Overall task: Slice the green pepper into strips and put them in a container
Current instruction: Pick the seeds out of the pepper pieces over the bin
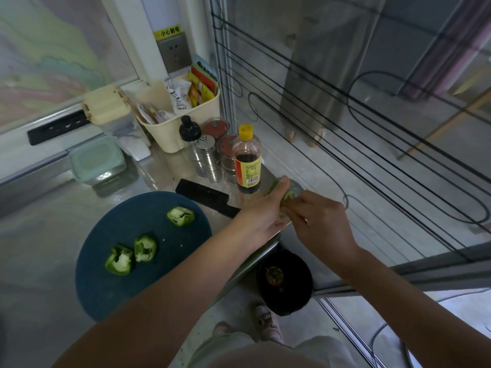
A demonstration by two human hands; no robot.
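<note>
Looks like picking seeds from a pepper piece, gripped in left hand and right hand above the bin; next, likely back to the board with the other pieces and up with the knife for strips.
</note>
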